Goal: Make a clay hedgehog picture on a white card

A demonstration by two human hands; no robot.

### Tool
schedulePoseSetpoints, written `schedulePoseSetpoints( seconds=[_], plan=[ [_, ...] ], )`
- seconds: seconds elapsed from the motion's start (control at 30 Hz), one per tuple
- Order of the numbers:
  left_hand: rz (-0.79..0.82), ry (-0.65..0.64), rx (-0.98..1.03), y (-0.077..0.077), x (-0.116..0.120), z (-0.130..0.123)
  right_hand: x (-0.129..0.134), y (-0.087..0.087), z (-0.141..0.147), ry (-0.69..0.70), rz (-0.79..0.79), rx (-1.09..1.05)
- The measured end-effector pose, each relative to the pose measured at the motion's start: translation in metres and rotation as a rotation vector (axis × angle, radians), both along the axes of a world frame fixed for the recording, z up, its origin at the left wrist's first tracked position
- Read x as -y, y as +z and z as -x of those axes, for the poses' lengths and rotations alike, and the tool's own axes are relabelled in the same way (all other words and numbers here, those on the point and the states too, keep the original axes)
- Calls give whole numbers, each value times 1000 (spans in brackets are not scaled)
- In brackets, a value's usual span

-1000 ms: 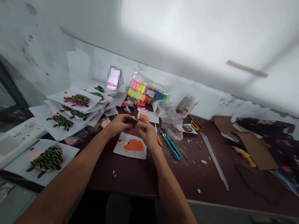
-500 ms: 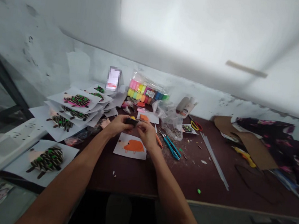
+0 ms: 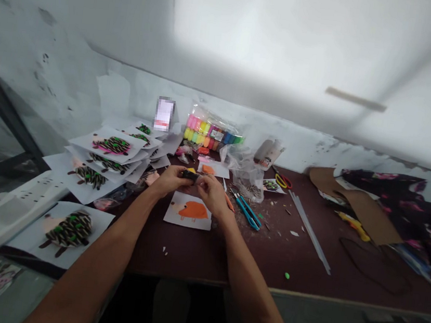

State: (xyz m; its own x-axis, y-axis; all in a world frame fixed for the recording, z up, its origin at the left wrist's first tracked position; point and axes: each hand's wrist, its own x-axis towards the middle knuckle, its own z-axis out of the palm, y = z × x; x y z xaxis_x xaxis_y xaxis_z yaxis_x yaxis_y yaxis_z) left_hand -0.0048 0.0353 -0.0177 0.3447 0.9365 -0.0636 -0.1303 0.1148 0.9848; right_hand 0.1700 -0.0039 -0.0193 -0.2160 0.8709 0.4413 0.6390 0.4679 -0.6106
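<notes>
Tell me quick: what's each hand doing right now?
Left hand: closed, holding a small black lump, material unclear.
Right hand: closed at the lump's right end; anything held is hidden.

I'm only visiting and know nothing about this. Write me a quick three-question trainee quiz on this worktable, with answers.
1. True or false: the left hand is holding scissors.
2. In the picture, a card lies just below that hand. Its animal's body is: a) purple b) orange c) blue
3. Fill in: the blue-handled tool lies to the picture's ____ of that card.

Key: 1. False, it holds a dark lump. 2. b. 3. right.
</notes>
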Motion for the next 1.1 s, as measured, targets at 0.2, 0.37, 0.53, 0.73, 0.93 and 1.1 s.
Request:
schedulePoseSetpoints(
  seconds=[0.2, 0.37, 0.53, 0.73, 0.93, 1.1],
  plan=[
    [17, 9, 43, -3, -3, 3, -8, 0, -1, 71, 101, -337],
    [57, 123, 76, -3, -10, 8, -9, 5, -8, 74, 214, -606],
    [36, 234, 93, -2, -12, 6, -7, 8, -12, 33, 329, -802],
    [-49, 336, -254, -5, -13, 6, -6, 10, -11, 2, 373, -830],
    [-335, 419, -772, -20, -19, 12, -5, 11, -11, -24, 348, -814],
    [-569, 498, -811, -33, -25, 13, -6, 9, -13, -85, 327, -773]
  ],
)
